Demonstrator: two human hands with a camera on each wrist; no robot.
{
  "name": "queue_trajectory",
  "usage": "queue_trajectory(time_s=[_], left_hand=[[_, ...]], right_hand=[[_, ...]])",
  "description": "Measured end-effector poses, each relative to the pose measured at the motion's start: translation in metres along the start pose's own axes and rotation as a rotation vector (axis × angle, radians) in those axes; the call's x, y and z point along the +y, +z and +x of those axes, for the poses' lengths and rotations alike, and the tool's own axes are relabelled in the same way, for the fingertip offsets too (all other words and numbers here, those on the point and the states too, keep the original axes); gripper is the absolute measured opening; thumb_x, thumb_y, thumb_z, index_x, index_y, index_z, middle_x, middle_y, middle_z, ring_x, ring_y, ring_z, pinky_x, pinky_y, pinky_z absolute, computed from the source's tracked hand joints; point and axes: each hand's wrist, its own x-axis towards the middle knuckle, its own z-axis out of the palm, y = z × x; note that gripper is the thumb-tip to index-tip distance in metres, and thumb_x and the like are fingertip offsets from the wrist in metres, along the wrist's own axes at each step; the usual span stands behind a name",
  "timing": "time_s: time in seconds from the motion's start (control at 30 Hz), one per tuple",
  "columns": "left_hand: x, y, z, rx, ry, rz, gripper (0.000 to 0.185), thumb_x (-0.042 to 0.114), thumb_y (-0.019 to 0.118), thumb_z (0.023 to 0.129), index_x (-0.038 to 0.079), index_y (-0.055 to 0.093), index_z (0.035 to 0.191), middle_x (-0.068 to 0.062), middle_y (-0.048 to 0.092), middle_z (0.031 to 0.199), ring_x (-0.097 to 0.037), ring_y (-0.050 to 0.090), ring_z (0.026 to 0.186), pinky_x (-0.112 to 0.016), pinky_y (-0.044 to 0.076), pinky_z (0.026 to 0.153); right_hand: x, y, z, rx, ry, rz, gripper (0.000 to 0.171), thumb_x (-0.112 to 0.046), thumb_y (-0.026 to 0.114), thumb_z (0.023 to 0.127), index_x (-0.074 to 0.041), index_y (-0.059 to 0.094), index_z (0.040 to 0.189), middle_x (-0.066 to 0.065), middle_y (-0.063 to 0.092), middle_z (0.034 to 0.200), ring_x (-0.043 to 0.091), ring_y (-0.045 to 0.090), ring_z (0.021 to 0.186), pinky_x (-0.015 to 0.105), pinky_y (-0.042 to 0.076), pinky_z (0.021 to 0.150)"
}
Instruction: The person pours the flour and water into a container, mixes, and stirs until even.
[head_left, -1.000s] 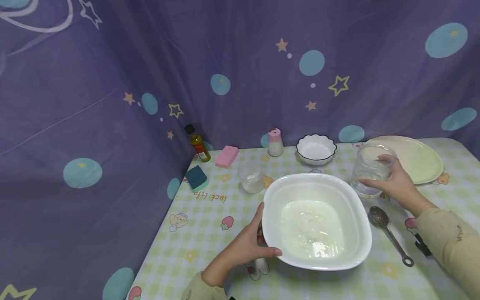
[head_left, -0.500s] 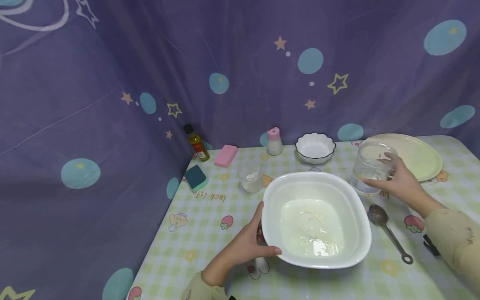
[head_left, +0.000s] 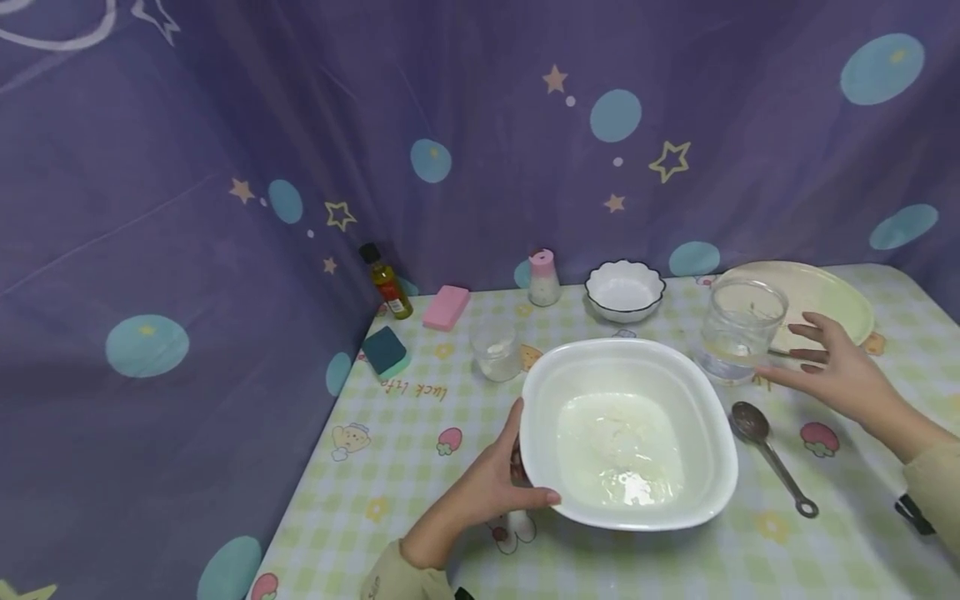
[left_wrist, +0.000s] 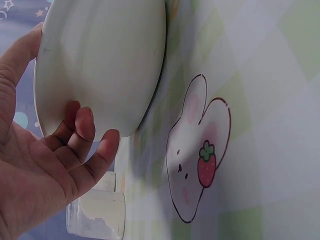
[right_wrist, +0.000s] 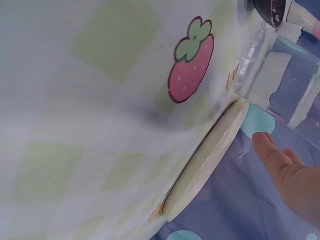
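A large white rounded-square bowl [head_left: 540, 417] sits at the front middle of the table in the head view, with whitish liquid and pale lumps in its bottom. My left hand [head_left: 495, 479] grips its left side, thumb on the rim. In the left wrist view, the curled fingers [left_wrist: 107, 145] lie along the bowl's outer wall. A clear glass jar [head_left: 738, 329] stands upright behind the bowl's right corner. Just right of that jar, my right hand [head_left: 847, 371] is spread with a gap to the glass and nothing in it.
Right of the bowl lies a dark measuring spoon [head_left: 776, 462]. Behind are a pale oval plate [head_left: 832, 300], scalloped dish [head_left: 625, 292], pink-topped shaker [head_left: 543, 279], and small clear cup [head_left: 497, 350]. Farther left are a pink sponge [head_left: 447, 308], green sponge [head_left: 385, 352] and oil bottle [head_left: 390, 287].
My right hand has let go of the glass jar and moved away to the right. The jar stays standing. My left hand keeps its grip on the bowl.
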Motion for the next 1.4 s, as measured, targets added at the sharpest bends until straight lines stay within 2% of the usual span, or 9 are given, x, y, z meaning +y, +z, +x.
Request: queue_trajectory(time_s=[0.13, 0.23, 0.37, 0.63, 0.87, 1.03, 1.13, 1.27, 1.4], left_hand=[[0.001, 0.0, 0.0, 0.01, -0.006, 0.016, 0.123, 0.022, 0.084, 0.078, 0.031, -0.01, 0.156, -0.022, 0.057, 0.128, -0.034, 0.066, 0.097, -0.038, 0.057, 0.078], [0.0, 0.0, 0.0, 0.004, 0.003, 0.005, 0.122, 0.02, 0.084, 0.079, 0.031, -0.01, 0.156, -0.023, 0.056, 0.13, -0.035, 0.066, 0.099, -0.039, 0.057, 0.079], [-0.001, 0.0, 0.0, -0.003, 0.014, -0.006, 0.122, 0.018, 0.083, 0.079, 0.03, -0.011, 0.156, -0.024, 0.056, 0.13, -0.036, 0.066, 0.099, -0.039, 0.057, 0.079], [-0.001, 0.0, 0.0, 0.003, 0.014, -0.009, 0.123, 0.018, 0.084, 0.079, 0.03, -0.01, 0.156, -0.023, 0.055, 0.13, -0.035, 0.066, 0.099, -0.04, 0.057, 0.078], [-0.003, -0.001, 0.001, 0.008, -0.002, 0.029, 0.122, 0.023, 0.083, 0.079, 0.031, -0.01, 0.156, -0.02, 0.058, 0.127, -0.03, 0.067, 0.095, -0.04, 0.057, 0.077], [-0.002, -0.001, 0.001, 0.003, -0.001, 0.024, 0.122, 0.024, 0.083, 0.079, 0.03, -0.011, 0.156, -0.02, 0.059, 0.126, -0.03, 0.067, 0.094, -0.04, 0.057, 0.077], [-0.002, -0.001, 0.001, 0.006, -0.003, 0.025, 0.122, 0.025, 0.083, 0.079, 0.03, -0.011, 0.156, -0.02, 0.059, 0.127, -0.03, 0.067, 0.095, -0.039, 0.057, 0.077], [-0.001, -0.001, 0.0, 0.011, -0.007, 0.036, 0.122, 0.025, 0.084, 0.079, 0.029, -0.011, 0.156, -0.02, 0.059, 0.126, -0.028, 0.067, 0.094, -0.039, 0.057, 0.077], [-0.001, 0.0, 0.0, 0.013, -0.005, 0.047, 0.122, 0.024, 0.084, 0.079, 0.029, -0.011, 0.156, -0.02, 0.06, 0.124, -0.025, 0.067, 0.093, -0.039, 0.057, 0.077]], right_hand=[[0.001, -0.002, -0.011, 0.027, -0.001, -0.019, 0.114, -0.03, 0.074, 0.088, 0.001, -0.014, 0.152, 0.041, 0.014, 0.15, 0.065, 0.035, 0.118, 0.069, 0.036, 0.089], [0.005, -0.005, -0.021, 0.026, -0.007, -0.062, 0.11, -0.03, 0.073, 0.089, 0.004, -0.01, 0.152, 0.043, 0.02, 0.147, 0.064, 0.038, 0.114, 0.059, 0.048, 0.079], [0.011, -0.007, -0.034, -0.001, -0.012, -0.099, 0.104, -0.03, 0.072, 0.09, 0.01, -0.002, 0.15, 0.045, 0.028, 0.14, 0.062, 0.044, 0.108, 0.047, 0.054, 0.063], [0.02, -0.002, -0.057, -0.125, 0.055, -0.16, 0.09, -0.036, 0.068, 0.092, 0.019, 0.018, 0.143, 0.044, 0.04, 0.131, 0.056, 0.054, 0.104, 0.052, 0.054, 0.066], [0.022, 0.003, -0.074, -0.208, 0.052, -0.177, 0.079, -0.029, 0.067, 0.094, 0.02, 0.024, 0.138, 0.041, 0.05, 0.121, 0.047, 0.06, 0.095, 0.048, 0.055, 0.066], [0.019, 0.008, -0.081, -0.221, 0.084, -0.222, 0.073, -0.035, 0.069, 0.092, 0.015, 0.036, 0.134, 0.031, 0.058, 0.113, 0.032, 0.063, 0.089, 0.044, 0.054, 0.066], [0.019, 0.012, -0.083, -0.231, 0.103, -0.228, 0.069, -0.037, 0.07, 0.09, 0.012, 0.043, 0.131, 0.019, 0.063, 0.106, 0.022, 0.062, 0.083, 0.033, 0.054, 0.063], [0.02, 0.017, -0.087, -0.26, 0.111, -0.22, 0.068, -0.035, 0.074, 0.087, 0.009, 0.046, 0.129, 0.008, 0.062, 0.098, 0.012, 0.059, 0.072, 0.024, 0.049, 0.059], [0.02, 0.02, -0.089, -0.275, 0.077, -0.262, 0.063, -0.032, 0.077, 0.084, 0.009, 0.05, 0.125, 0.003, 0.06, 0.091, 0.008, 0.054, 0.065, 0.023, 0.047, 0.057]])
